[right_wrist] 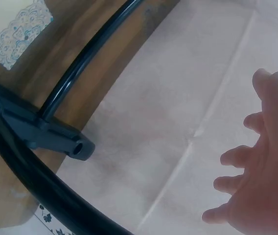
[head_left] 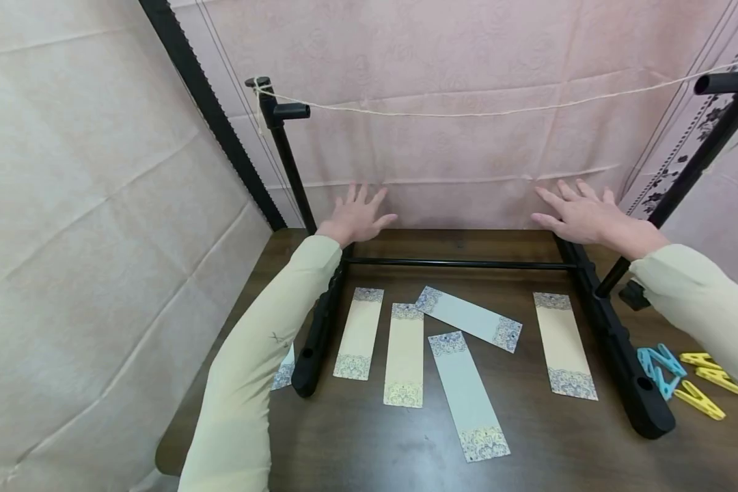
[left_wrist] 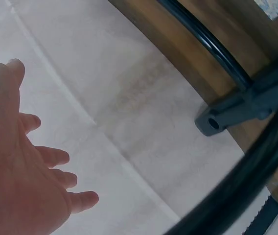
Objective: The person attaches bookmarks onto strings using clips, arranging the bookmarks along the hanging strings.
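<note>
My left hand [head_left: 353, 217] is spread with fingers apart beyond the table's far edge, near the left post [head_left: 292, 167] of a black frame. My right hand [head_left: 581, 213] spreads likewise by the right post [head_left: 707, 147]. Neither hand holds anything. In both wrist views the pale cloth fills the space past the fingers. Between the frame's feet lie several lace-patterned paper strips: a cream strip [head_left: 359, 333], a second cream strip [head_left: 404, 355], a blue strip [head_left: 469, 318], another blue strip [head_left: 469, 396] and a cream strip [head_left: 564, 345]. My left sleeve partly hides one more blue strip [head_left: 285, 369].
A thin string [head_left: 443, 114] runs between the tops of the two posts. Blue clothespins [head_left: 660, 369] and yellow clothespins [head_left: 700, 400] lie right of the frame's right foot [head_left: 627, 369]. A black crossbar [head_left: 461, 263] spans the rear of the wooden table [head_left: 357, 444].
</note>
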A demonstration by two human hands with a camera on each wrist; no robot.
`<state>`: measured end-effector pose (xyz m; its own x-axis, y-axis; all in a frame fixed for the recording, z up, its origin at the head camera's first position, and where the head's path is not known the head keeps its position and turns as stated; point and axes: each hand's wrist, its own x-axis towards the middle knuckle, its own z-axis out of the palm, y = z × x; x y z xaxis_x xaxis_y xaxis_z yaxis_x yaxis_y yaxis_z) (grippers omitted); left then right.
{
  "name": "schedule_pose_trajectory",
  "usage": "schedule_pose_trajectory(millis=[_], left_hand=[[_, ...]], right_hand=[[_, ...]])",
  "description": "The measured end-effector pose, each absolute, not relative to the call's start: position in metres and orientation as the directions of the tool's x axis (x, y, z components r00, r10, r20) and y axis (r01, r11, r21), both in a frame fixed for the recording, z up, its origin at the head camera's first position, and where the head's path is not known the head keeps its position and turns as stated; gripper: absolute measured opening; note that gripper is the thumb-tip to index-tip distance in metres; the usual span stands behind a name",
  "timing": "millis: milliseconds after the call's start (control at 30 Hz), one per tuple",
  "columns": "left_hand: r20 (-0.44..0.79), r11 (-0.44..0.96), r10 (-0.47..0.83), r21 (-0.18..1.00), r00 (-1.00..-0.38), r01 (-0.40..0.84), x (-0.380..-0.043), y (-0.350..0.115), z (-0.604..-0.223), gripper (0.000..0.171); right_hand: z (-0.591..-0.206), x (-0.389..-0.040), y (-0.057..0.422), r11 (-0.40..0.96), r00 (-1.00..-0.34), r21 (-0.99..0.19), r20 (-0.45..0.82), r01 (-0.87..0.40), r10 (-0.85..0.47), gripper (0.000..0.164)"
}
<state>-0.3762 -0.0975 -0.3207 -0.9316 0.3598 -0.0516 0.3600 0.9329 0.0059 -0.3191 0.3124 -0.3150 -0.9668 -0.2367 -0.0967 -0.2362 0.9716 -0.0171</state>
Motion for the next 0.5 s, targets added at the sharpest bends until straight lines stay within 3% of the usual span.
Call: schedule_pose_trajectory(millis=[500], left_hand=[[-0.049,0.912,0.406,0.095,-0.913,0.4,-0.376,-0.081,-0.336,0.077]], right_hand=[[-0.323,-0.304,0.313,0.962,-0.965,-0.077,-0.011,-0.26,-0.262,0.074]])
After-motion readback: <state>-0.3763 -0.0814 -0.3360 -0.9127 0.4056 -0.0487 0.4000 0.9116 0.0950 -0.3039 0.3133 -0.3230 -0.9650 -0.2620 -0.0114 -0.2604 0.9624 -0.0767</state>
